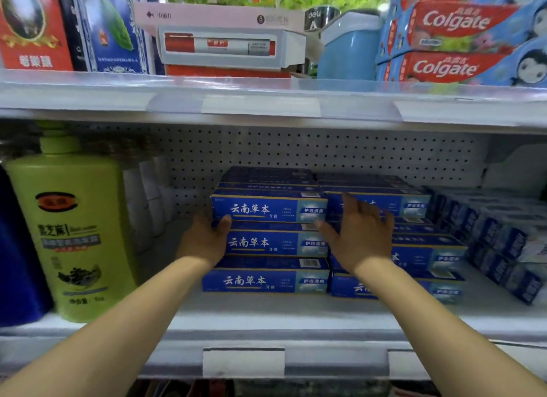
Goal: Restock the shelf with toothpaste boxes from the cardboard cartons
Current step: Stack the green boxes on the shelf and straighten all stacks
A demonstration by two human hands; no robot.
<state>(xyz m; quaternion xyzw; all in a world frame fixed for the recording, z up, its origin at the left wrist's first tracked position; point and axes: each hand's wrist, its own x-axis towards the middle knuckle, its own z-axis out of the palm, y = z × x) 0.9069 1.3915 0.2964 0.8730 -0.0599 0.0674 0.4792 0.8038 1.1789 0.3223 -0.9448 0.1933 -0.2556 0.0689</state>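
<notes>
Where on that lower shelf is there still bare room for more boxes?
Bare shelf floor shows between the green bottle and the left stack of blue toothpaste boxes, where the left hand rests. A bare strip runs along the front edge. Right of centre it is crowded: the right hand lies against a second stack, with smaller boxes packed beyond.

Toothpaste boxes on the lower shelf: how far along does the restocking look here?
Done: two stacks of blue toothpaste boxes already sit on the lower shelf, stepped toward the back. In hand: the left hand presses the left end of the left stack while the right hand lies open across the right stack, apparently squaring them. Left: bare shelf beside the green bottle could take more; no cartons are in view.
</notes>
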